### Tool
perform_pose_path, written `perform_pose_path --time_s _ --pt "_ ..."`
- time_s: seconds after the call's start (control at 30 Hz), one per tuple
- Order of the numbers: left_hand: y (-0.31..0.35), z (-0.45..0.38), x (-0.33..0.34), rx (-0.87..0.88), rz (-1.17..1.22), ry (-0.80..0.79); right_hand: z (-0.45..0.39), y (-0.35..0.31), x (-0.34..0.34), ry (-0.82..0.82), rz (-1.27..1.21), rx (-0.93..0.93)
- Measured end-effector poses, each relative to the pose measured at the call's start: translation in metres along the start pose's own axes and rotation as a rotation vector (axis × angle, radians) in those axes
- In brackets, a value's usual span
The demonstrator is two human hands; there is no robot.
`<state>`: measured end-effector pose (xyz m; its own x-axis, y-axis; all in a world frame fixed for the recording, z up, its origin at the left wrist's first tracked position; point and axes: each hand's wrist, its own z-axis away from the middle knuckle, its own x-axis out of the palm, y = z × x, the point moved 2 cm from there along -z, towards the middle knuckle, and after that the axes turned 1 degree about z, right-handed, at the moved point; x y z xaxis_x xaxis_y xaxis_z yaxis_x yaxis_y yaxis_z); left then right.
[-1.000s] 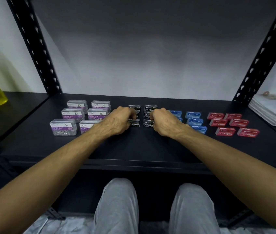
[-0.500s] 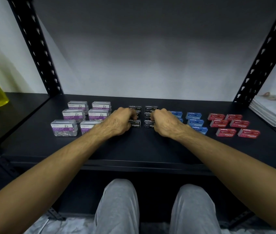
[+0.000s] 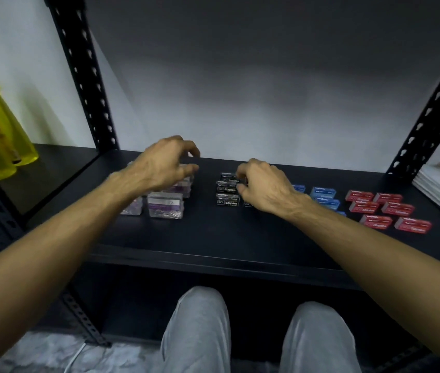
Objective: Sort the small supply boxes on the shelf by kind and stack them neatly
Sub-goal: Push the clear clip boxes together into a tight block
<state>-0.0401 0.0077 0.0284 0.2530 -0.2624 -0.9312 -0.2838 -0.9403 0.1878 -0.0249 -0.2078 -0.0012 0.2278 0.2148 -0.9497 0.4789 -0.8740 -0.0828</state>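
Meanwhile, right hand [image 3: 264,185] fingers curled on the black staples boxes [image 3: 227,191]; left hand [image 3: 163,165] hovered loosely curled, empty, above the paper-clip boxes [image 3: 165,207].

Bare forearms w/ no sleeves, bare hands [image 3: 165,164], light grey trousers [image 3: 194,332] on both legs.

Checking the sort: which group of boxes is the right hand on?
The black staples boxes in the middle; the right hand covers that group's right side, while the blue and red groups lie untouched further right.
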Motion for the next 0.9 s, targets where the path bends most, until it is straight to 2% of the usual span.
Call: perform_pose_path --time_s 0.27,0.4,0.6,0.9 --pt "-0.094 0.052 -0.024 -0.218 0.04 -0.226 -0.014 -0.075 0.012 -0.055 -0.115 -0.201" --pt "-0.123 0.074 -0.021 -0.266 0.076 -0.308 -0.021 -0.105 0.024 -0.084 -0.111 -0.233" --pt "-0.136 0.084 -0.011 -0.232 0.149 -0.298 -0.027 -0.121 0.041 -0.161 -0.066 -0.23" --pt "-0.132 0.078 0.001 -0.177 0.282 -0.234 -0.031 -0.124 0.049 -0.172 -0.148 -0.161"
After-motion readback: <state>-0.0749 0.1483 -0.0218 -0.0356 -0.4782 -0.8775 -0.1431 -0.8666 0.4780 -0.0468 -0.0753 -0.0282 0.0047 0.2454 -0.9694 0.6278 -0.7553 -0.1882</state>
